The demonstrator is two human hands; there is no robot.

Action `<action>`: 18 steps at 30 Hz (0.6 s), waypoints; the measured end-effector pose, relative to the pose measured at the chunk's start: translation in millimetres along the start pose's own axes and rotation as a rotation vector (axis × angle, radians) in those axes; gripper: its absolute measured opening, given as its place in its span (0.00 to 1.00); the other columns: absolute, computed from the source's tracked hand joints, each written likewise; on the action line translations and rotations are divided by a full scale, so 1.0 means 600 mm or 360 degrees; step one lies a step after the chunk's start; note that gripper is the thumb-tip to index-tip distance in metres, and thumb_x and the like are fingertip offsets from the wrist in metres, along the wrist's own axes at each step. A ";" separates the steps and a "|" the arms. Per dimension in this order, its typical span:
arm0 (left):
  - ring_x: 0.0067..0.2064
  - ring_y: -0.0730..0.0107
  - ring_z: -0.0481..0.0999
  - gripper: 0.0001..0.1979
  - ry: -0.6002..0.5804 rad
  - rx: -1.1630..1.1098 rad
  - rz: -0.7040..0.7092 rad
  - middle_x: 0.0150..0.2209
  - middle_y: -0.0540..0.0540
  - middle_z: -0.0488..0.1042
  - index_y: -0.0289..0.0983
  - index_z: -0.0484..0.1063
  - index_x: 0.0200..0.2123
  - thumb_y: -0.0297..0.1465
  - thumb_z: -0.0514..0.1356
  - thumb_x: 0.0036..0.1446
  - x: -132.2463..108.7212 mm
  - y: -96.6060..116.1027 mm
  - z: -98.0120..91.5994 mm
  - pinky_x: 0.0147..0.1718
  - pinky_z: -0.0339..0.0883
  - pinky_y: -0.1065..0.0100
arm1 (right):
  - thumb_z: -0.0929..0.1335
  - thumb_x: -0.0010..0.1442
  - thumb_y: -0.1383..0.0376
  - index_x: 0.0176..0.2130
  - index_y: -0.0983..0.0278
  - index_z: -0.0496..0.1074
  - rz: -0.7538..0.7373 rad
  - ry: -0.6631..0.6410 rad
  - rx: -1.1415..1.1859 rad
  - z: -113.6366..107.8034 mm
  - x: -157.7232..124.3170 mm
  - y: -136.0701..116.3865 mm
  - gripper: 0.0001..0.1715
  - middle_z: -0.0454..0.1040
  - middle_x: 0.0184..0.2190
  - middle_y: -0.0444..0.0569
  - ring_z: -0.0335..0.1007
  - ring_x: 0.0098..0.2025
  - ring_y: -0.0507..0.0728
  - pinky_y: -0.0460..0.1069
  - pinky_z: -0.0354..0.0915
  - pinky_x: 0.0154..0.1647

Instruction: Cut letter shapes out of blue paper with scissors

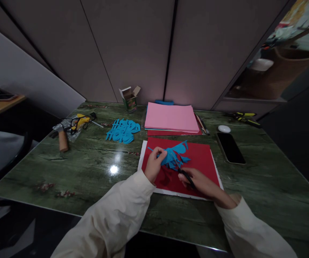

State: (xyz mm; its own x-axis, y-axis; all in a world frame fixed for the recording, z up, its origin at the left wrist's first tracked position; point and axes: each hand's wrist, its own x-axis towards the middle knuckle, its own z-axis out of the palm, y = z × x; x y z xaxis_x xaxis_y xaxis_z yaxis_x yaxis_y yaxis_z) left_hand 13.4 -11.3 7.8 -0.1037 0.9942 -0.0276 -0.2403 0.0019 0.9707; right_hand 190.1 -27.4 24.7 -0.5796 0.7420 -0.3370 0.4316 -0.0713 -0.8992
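Observation:
Over a red sheet [197,157], my left hand [155,163] pinches a piece of blue paper [167,157] with cut, ragged edges. My right hand [196,181] is closed round the dark handles of a pair of scissors [188,177], whose blades point up and left into the blue paper. How far the blades are apart is too small to tell. More blue paper scraps [182,147] lie just beyond, on the red sheet. White paper [143,152] shows from under its edges. To the left lies a group of blue paper cutouts [123,130].
Pink paper [172,116] is stacked behind the red sheet. A phone [230,147] and a white oval case [224,128] lie to the right, with yellow-black pliers [244,117] beyond. An open small box [130,100], a wooden-handled tool [62,139] and a yellow corded tool [81,121] stand or lie left.

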 end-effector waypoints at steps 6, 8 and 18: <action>0.26 0.78 0.61 0.09 -0.0013 -0.0015 0.0008 0.24 0.54 0.60 0.37 0.62 0.25 0.36 0.57 0.49 -0.001 0.000 0.000 0.26 0.57 0.75 | 0.61 0.55 0.51 0.24 0.65 0.61 -0.0020 0.0008 -0.0038 0.001 0.000 0.004 0.20 0.62 0.19 0.42 0.57 0.22 0.50 0.44 0.53 0.23; 0.25 0.78 0.63 0.09 -0.0040 -0.0069 -0.0026 0.24 0.54 0.61 0.37 0.61 0.26 0.37 0.56 0.49 -0.001 -0.001 0.001 0.25 0.59 0.75 | 0.61 0.55 0.51 0.24 0.65 0.61 -0.0029 0.0014 -0.0044 0.002 0.001 0.004 0.20 0.62 0.19 0.42 0.57 0.22 0.50 0.44 0.53 0.23; 0.24 0.74 0.71 0.11 -0.0127 -0.0191 -0.0126 0.24 0.54 0.64 0.38 0.58 0.28 0.38 0.56 0.49 -0.002 0.003 0.003 0.21 0.65 0.72 | 0.61 0.56 0.51 0.24 0.64 0.59 -0.0032 0.0045 -0.0107 0.002 0.003 0.011 0.20 0.60 0.19 0.40 0.56 0.21 0.49 0.44 0.51 0.21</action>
State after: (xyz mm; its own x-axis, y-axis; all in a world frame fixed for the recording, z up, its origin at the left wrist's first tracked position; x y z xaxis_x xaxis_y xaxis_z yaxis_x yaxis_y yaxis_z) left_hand 14.6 -12.5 9.9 -0.0039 0.9969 -0.0790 -0.3585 0.0724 0.9307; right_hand 191.2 -27.6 17.8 -0.5692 0.7614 -0.3103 0.4661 -0.0122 -0.8847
